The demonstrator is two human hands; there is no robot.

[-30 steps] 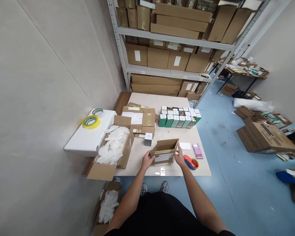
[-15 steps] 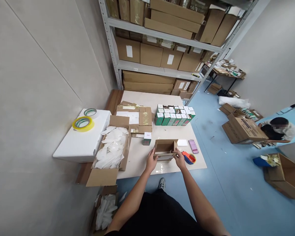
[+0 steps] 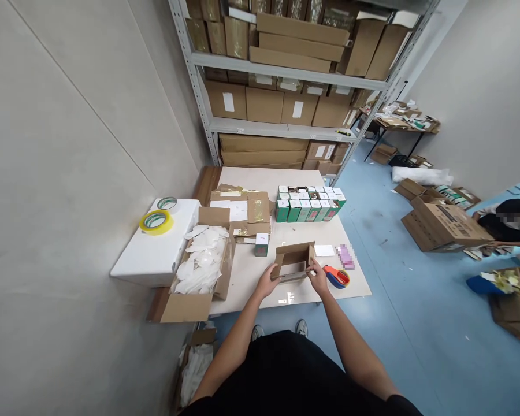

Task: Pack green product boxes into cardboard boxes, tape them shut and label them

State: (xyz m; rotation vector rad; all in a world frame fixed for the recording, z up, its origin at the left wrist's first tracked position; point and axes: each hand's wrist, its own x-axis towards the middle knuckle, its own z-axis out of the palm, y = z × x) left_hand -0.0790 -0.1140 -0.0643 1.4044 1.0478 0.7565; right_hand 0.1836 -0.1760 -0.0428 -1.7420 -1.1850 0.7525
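A small open cardboard box sits near the front edge of the pale table. My left hand grips its near left corner and my right hand grips its near right side, fingers curled on the flaps. A single green and white carton stands just behind and left of the box. A red and blue tape dispenser lies right beside my right hand.
Rows of green cartons stand further back, flattened cardboard to their left. An open box of white bags overhangs the table's left edge. Tape rolls rest on a white block. Shelving holds boxes; a person sits at right.
The view swung about. My hands shifted from the box's outer sides to its near flaps, and the box turned slightly.
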